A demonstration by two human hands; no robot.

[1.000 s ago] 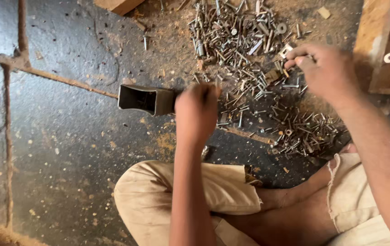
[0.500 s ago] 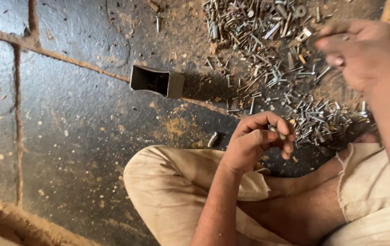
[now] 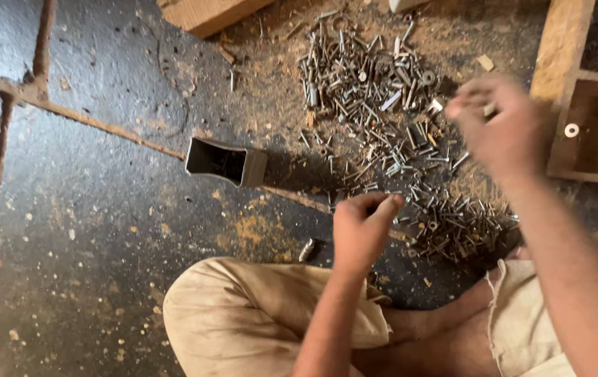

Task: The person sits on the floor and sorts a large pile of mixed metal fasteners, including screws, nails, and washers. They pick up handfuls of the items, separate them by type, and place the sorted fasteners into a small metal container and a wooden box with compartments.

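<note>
Two hands (image 3: 362, 234), one metal tube (image 3: 227, 161), countless screws (image 3: 376, 105).

tube (image 3: 227, 161) left of screw pile (image 3: 390, 132) | wooden tray (image 3: 592, 126) right

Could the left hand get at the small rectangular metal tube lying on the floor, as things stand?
Probably yes. The left hand hovers near the edge of the screw pile, and only bare, dusty floor lies between it and the metal tube; nothing blocks that path.

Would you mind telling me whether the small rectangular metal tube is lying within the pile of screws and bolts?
No, the small rectangular metal tube lies apart on the dark stone floor, left of the pile of screws and bolts.
</note>
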